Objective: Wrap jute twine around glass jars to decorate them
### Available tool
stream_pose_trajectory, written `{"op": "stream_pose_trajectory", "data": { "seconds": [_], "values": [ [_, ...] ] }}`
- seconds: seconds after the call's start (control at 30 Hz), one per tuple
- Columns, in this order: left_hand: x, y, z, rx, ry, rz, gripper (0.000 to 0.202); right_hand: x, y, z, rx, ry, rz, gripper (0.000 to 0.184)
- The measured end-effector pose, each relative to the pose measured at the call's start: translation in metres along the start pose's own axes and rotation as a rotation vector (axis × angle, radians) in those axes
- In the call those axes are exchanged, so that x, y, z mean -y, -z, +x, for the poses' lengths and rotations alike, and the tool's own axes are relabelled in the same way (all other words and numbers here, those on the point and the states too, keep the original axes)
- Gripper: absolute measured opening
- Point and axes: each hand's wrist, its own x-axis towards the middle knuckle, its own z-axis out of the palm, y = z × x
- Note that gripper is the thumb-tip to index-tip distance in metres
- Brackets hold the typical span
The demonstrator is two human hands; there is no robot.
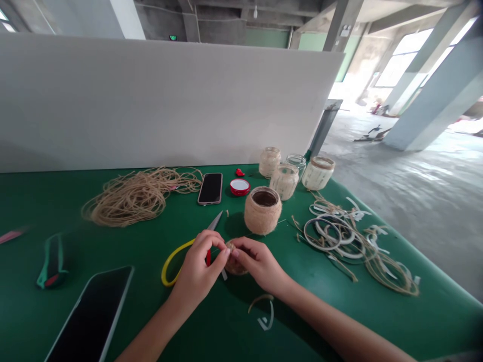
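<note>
My left hand curls around a pair of scissors with a yellow loop handle, one blade showing above my fingers. Its fingertips reach a small twine-wrapped round object, perhaps a little jar. My right hand grips that object from the right, and the two hands nearly meet over it. Much of the object is hidden by my fingers. A larger twine-wrapped jar stands just beyond my hands.
A loose pile of jute twine, a phone, a red lid and several glass jars lie on the green table. Tangled white-and-twine scraps lie right; a dark tablet lies near left. A white partition stands behind.
</note>
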Motion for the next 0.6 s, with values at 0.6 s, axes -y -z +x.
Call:
{"op": "stream_pose_trajectory", "data": {
  "seconds": [0.6],
  "values": [
    [-0.0039, 0.0076, 0.0033, 0.151, 0.138, -0.1, 0.015, -0.002, 0.0019, -0.0008, 0.102, 0.0, 0.057, 0.026]
  ]
}}
